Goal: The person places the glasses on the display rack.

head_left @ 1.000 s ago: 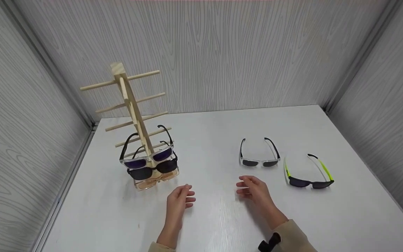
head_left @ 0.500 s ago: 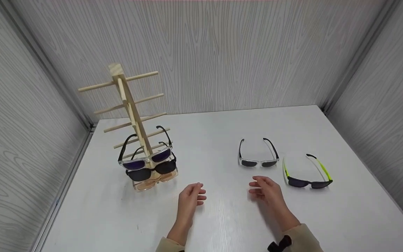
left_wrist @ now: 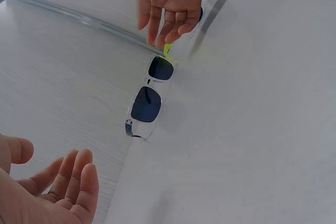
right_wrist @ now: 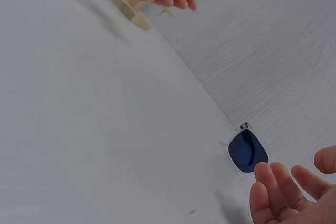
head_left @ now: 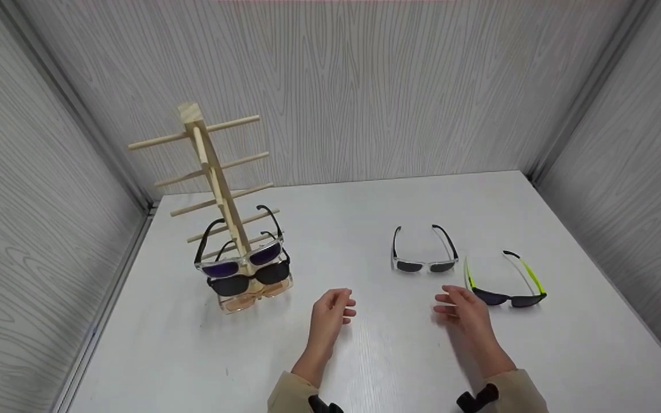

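My left hand (head_left: 329,315) hovers over the front middle of the table, holding nothing, its fingers loosely bent. To the right, my right hand (head_left: 468,312) is also bare, its fingers relaxed close by the black sunglasses with yellow-green temples (head_left: 508,300). Behind it lie clear-framed sunglasses with dark lenses (head_left: 425,267), temples spread toward the back wall. In the left wrist view these clear-framed sunglasses (left_wrist: 146,104) show between both hands. The right wrist view has one of their lenses just beyond the right fingertips (right_wrist: 262,171).
A wooden eyewear rack (head_left: 216,166) with several pegs stands at the left. Low on it hang clear-framed sunglasses with purplish lenses (head_left: 220,269), black sunglasses (head_left: 273,273) and orange-tinted glasses (head_left: 240,303). Grey wood-grain panels (head_left: 365,86) enclose the white table (head_left: 353,229) at back and sides.
Both hands have drifted to the right across the table, the right one nearing the yellow-green sunglasses. All the eyewear and the rack stay where they were.
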Demonstrator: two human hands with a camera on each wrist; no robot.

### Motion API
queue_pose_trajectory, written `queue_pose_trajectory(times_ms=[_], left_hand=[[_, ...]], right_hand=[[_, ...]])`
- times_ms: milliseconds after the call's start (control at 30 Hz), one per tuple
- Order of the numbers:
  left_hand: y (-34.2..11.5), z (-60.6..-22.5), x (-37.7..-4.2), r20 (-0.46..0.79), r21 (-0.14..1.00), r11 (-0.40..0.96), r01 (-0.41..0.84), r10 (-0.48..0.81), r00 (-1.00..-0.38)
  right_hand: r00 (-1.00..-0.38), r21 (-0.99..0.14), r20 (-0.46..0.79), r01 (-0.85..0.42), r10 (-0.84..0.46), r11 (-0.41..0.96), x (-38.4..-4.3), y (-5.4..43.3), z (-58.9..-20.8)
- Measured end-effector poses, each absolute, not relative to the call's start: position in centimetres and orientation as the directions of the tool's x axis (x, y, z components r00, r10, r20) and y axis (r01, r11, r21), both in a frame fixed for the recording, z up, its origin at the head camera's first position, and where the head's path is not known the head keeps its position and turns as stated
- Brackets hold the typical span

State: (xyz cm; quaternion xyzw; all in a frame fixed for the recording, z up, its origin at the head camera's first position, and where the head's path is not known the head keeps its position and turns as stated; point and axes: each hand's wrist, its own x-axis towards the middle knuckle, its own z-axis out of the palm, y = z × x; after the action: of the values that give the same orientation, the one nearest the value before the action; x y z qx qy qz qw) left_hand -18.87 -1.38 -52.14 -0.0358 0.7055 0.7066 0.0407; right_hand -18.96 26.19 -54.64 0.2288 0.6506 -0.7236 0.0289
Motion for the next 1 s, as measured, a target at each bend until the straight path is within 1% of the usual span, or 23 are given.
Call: queue_pose_trajectory(times_ms=[167, 400, 567, 700, 867, 1000], left_hand=[[0.0, -52.6, -19.8, -0.100, 0.995, -0.004, -0.100, 0.024, -0.995], [2.1, -53.1, -20.3, -0.083, 0.996, 0.012, -0.083, 0.035, -0.996], [3.5, -53.6, -20.5, -0.077, 0.996, 0.047, -0.074, 0.077, -0.994], [4.2, -54.0, -21.0, -0.034, 0.995, 0.097, -0.025, 0.100, -0.994], [4.7, -54.4, -22.2, 0.040, 0.974, 0.219, 0.064, 0.109, -0.993], [5.1, -54.5, -23.0, 0.050, 0.960, 0.269, 0.079, 0.112, -0.992]], right_hand=[[-0.891, -0.934, -0.354, 0.321, 0.285, -0.156, -19.1, 27.1, -54.6], [-0.898, -0.939, -0.343, 0.318, 0.275, -0.131, -19.1, 28.2, -54.0], [-0.895, -0.941, -0.337, 0.320, 0.293, -0.107, -19.2, 28.7, -53.4], [-0.887, -0.942, -0.336, 0.326, 0.317, -0.084, -19.6, 28.7, -52.9], [-0.895, -0.944, -0.326, 0.326, 0.304, -0.053, -20.3, 28.9, -52.5], [-0.907, -0.949, -0.314, 0.308, 0.282, -0.067, -20.6, 29.0, -52.3]])
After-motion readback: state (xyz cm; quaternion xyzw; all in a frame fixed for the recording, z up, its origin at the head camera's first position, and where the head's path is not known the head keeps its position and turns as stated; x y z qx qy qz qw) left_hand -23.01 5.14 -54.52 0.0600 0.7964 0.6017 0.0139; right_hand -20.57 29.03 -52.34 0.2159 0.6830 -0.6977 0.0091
